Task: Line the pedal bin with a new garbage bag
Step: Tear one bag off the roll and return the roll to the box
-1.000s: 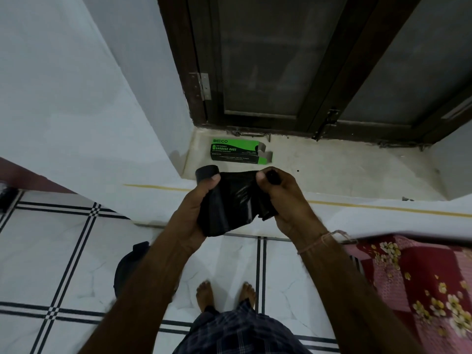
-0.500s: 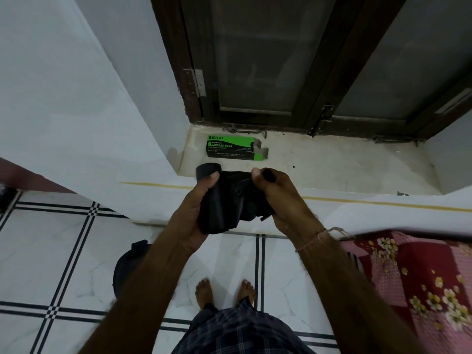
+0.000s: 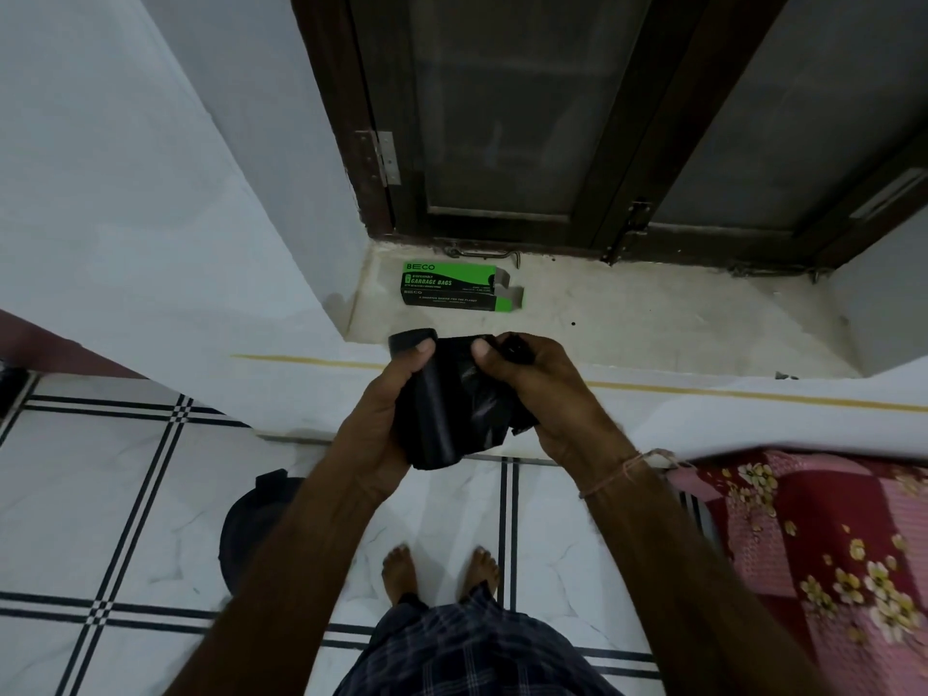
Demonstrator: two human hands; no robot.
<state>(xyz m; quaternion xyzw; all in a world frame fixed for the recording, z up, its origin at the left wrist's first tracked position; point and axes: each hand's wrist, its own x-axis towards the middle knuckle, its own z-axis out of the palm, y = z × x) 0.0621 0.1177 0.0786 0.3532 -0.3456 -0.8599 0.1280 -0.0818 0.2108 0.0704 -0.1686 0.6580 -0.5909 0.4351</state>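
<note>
A roll of black garbage bags (image 3: 449,404) is held in front of me at chest height. My left hand (image 3: 386,419) grips the rolled part, thumb on top near its upper end. My right hand (image 3: 542,399) pinches the loose crumpled end of the bag beside it. A dark pedal bin (image 3: 246,529) stands on the tiled floor below my left forearm, mostly hidden by the arm. The green and black garbage bag box (image 3: 457,286) lies open on the stone sill ahead.
A dark wooden door (image 3: 502,118) closes off the sill. A white wall (image 3: 125,218) rises on the left. A red floral bedspread (image 3: 828,545) fills the lower right. My bare feet (image 3: 442,570) stand on white tiles with black lines.
My two hands have stayed together on the bag roll, the thumbs shifting slightly closer. The view has tilted a little, so the box sits higher in the frame.
</note>
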